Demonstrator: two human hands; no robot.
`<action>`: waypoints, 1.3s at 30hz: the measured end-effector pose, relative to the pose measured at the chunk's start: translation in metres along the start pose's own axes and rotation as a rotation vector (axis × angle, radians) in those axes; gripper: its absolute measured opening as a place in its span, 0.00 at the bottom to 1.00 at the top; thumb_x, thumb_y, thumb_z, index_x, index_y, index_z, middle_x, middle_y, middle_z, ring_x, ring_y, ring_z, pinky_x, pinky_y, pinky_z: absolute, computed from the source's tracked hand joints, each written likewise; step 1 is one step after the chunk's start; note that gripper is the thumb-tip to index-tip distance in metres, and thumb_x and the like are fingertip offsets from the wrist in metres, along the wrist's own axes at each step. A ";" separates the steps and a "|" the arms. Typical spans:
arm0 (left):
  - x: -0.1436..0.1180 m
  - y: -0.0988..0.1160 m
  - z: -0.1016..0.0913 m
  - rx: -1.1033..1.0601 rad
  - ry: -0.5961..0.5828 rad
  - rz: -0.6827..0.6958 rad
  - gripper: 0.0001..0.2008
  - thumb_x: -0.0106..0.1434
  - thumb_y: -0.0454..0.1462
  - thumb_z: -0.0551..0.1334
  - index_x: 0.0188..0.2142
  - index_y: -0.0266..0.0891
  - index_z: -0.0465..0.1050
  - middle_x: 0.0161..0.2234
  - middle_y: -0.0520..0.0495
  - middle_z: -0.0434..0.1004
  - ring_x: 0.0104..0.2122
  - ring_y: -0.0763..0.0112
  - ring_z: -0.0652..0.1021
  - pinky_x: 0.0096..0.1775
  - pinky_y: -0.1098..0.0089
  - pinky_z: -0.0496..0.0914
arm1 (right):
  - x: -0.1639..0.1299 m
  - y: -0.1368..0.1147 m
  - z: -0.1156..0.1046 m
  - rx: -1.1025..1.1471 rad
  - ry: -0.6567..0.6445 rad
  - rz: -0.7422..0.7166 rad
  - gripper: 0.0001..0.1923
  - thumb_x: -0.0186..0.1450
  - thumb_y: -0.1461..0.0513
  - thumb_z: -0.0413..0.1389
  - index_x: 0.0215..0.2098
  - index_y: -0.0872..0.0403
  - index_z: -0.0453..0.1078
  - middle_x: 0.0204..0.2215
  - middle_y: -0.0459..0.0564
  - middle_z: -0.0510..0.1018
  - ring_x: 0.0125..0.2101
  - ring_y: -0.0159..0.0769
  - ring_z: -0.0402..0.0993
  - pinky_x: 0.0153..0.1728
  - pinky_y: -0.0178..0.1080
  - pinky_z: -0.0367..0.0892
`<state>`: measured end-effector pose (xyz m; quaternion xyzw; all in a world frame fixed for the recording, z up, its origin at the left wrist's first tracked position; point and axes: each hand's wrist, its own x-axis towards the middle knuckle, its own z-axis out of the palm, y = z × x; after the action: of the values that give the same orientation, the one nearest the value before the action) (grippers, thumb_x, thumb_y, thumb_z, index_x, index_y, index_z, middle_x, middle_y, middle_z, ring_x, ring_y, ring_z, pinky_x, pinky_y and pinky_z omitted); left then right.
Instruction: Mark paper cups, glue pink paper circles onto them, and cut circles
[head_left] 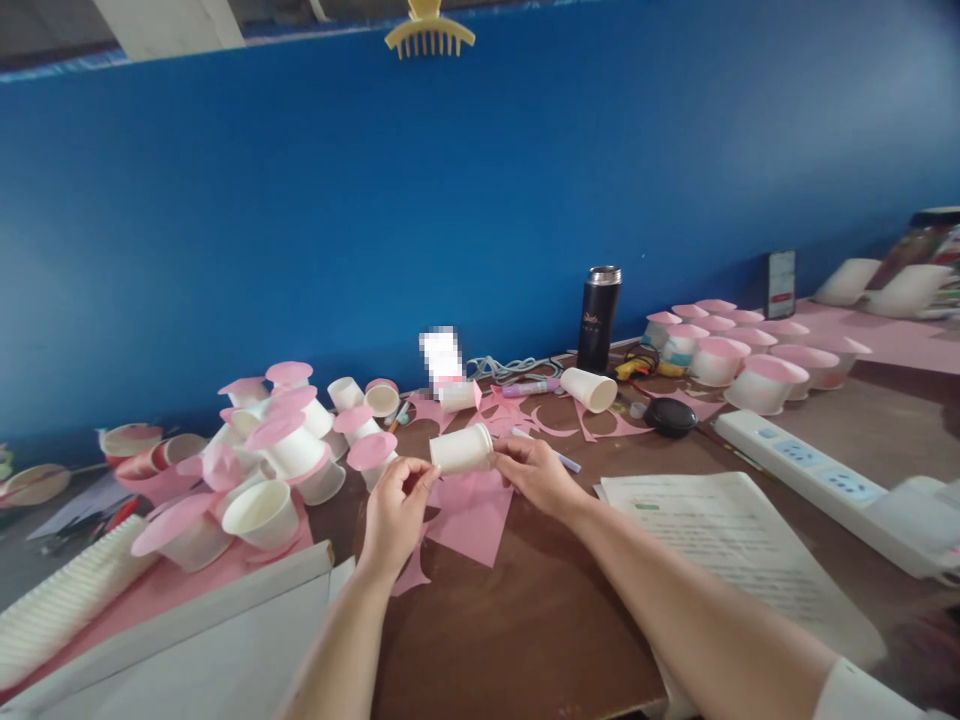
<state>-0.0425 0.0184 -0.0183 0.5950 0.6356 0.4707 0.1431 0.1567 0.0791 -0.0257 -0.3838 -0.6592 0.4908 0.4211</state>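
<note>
A white paper cup (460,450) lies sideways in the air between my two hands, above the brown table. My left hand (403,497) pinches its left end. The fingers of my right hand (534,470) close on its rim at the right. Just below the cup is a sheet of pink paper (471,520), partly hidden by the cup and hands. Pink paper offcuts (536,415) with curved cut edges lie behind. Another white cup (589,389) rests on its side behind my right hand.
Cups with pink paper discs (285,445) are heaped at left, beside a long cup stack (71,590). More pink-topped cups (765,380) stand at right. A black thermos (598,320), power strip (802,480), printed pages (720,540) and black round object (670,417) are around.
</note>
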 end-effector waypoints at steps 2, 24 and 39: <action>0.000 -0.001 -0.001 0.003 -0.005 -0.035 0.11 0.59 0.46 0.61 0.29 0.43 0.72 0.29 0.50 0.76 0.31 0.65 0.74 0.36 0.69 0.64 | -0.001 -0.001 -0.001 -0.004 -0.016 0.014 0.10 0.59 0.60 0.52 0.29 0.56 0.74 0.18 0.41 0.68 0.19 0.25 0.60 0.20 0.29 0.55; 0.003 -0.006 -0.004 -0.752 -0.046 -0.287 0.13 0.54 0.45 0.67 0.28 0.38 0.70 0.22 0.54 0.62 0.24 0.77 0.63 0.26 0.75 0.58 | 0.017 0.016 -0.024 0.092 0.597 0.112 0.19 0.56 0.50 0.54 0.35 0.55 0.74 0.18 0.41 0.69 0.17 0.27 0.59 0.19 0.32 0.56; 0.002 0.001 -0.002 -1.009 -0.183 -0.428 0.15 0.50 0.42 0.71 0.27 0.36 0.69 0.23 0.54 0.62 0.23 0.80 0.62 0.24 0.78 0.59 | 0.019 0.018 -0.029 0.187 0.708 0.234 0.13 0.53 0.54 0.55 0.29 0.56 0.72 0.15 0.41 0.65 0.16 0.27 0.58 0.17 0.31 0.53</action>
<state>-0.0433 0.0190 -0.0159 0.3487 0.4231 0.6233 0.5575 0.1790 0.1106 -0.0352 -0.5623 -0.3769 0.4305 0.5970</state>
